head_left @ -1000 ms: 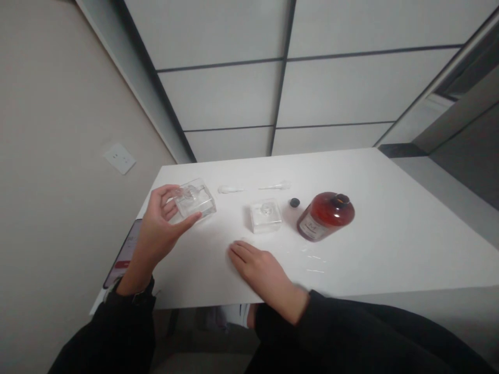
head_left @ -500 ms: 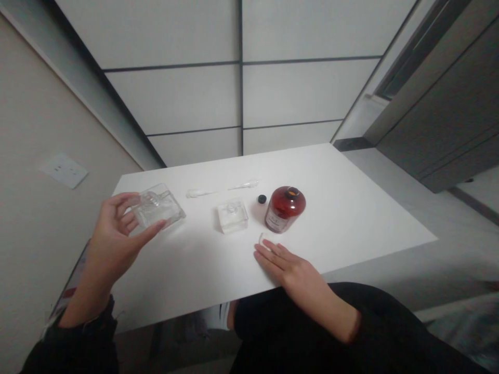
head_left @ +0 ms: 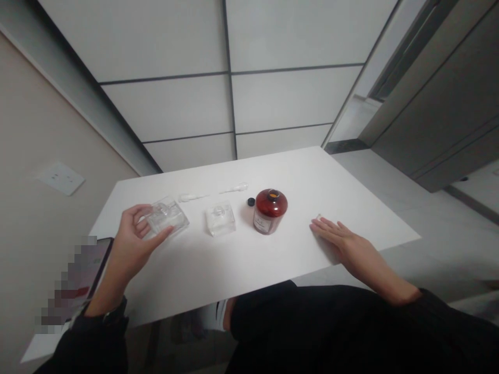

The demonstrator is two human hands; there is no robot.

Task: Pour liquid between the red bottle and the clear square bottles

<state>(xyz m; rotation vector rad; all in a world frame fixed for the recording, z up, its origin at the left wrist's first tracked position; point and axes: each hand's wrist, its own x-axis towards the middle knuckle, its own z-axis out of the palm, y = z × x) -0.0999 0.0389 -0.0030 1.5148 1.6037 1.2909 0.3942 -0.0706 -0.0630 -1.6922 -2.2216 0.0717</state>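
My left hand [head_left: 134,234] grips a clear square glass bottle [head_left: 175,215] by its sides, at the left of the white table [head_left: 241,270]. The bottle is tilted, with its neck toward the fingers. My right hand [head_left: 343,241] lies flat on the tabletop at the right, fingers stretched out over a small whitish piece [head_left: 318,217]. Most of that piece is hidden, and its kind cannot be made out. Between the hands stand a second clear square glass bottle [head_left: 221,221] and an amber-red bottle [head_left: 270,210] with an uncapped neck and a pale label.
A small black cap [head_left: 251,202] lies left of the amber-red bottle. Two clear droppers [head_left: 193,197] [head_left: 236,188] lie toward the back. A tablet-like device [head_left: 91,275], partly pixelated, is at the left edge. White panels [head_left: 288,98] rise behind the table.
My right hand has slid to the right over the tabletop, away from the amber-red bottle's front, and the whitish piece has moved with it. My left hand still holds its bottle. The view has shifted slightly.
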